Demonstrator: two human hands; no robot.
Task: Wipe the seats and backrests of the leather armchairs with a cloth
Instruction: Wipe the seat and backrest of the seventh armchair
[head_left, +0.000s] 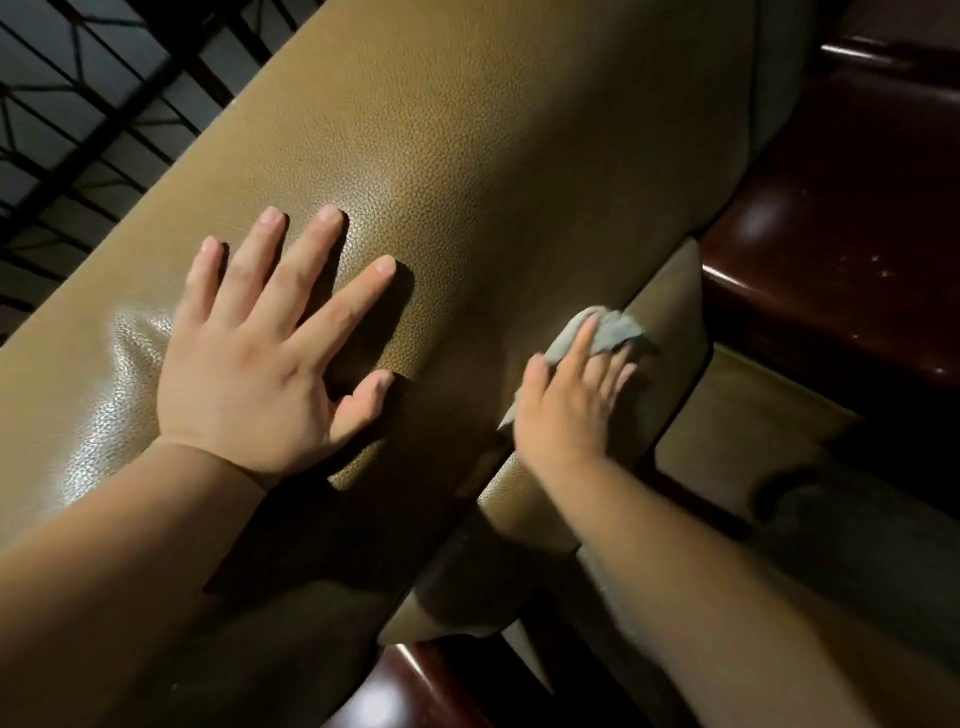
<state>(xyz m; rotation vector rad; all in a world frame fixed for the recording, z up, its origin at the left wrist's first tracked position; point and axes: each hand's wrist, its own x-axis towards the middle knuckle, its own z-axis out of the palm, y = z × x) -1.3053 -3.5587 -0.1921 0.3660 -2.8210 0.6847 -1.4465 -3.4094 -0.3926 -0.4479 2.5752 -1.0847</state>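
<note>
Pressed flat under the right hand (566, 400), right of centre, the grey cloth (602, 335) is pinned to the armchair (467, 156) leather, limp and light, best bunched under the palm, while the left hand (270, 343) is spread flat as a brace.

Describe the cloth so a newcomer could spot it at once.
Start at the big tan leather backrest filling the frame. Right of it, the right hand presses a crumpled grey-green cloth against a smaller leather panel; it is the only fabric among leather and dark wood.
</note>
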